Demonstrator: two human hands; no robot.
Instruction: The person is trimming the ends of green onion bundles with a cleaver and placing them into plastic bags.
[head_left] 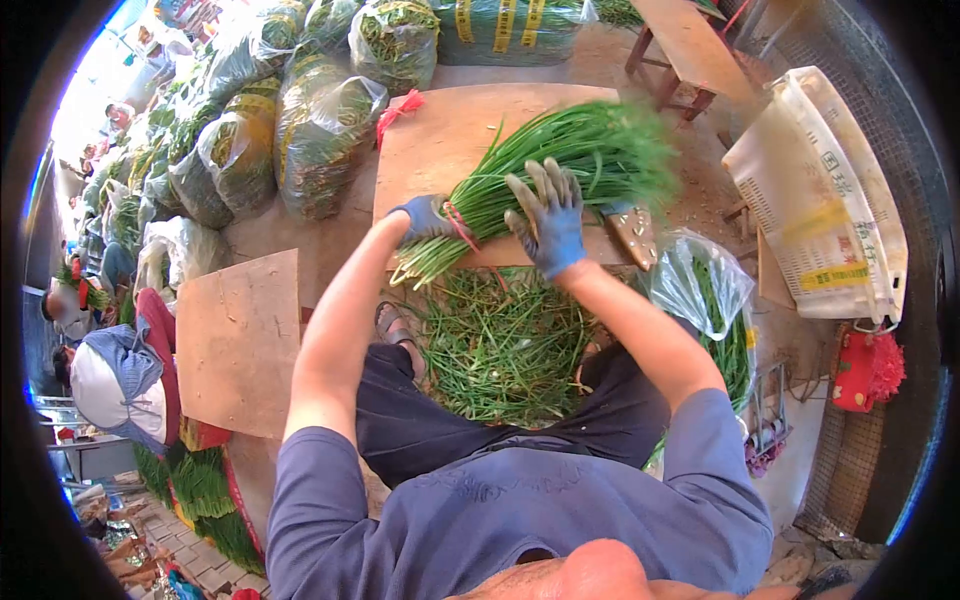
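Observation:
A long bunch of green chives [580,140] lies across the wooden board [420,130], its pale cut ends toward the lower left and its leaf tips blurred at the right. A red tie [457,222] circles the stems near the cut ends. My left hand [427,220], in a blue-grey glove, is wrapped round the stem end beside the tie. Over the middle of the bunch, my right hand [550,215] lies with gloved fingers spread against the leaves. A wooden-handled tool [632,236], perhaps a knife, rests at the board's right edge, partly hidden.
Loose chive trimmings [505,345] cover the floor between my feet. To the right stand a clear bag of chives [710,290] and a white plastic crate [825,200]. Several filled bags [325,140] line the upper left. Another person [120,385] sits near a second board [240,340].

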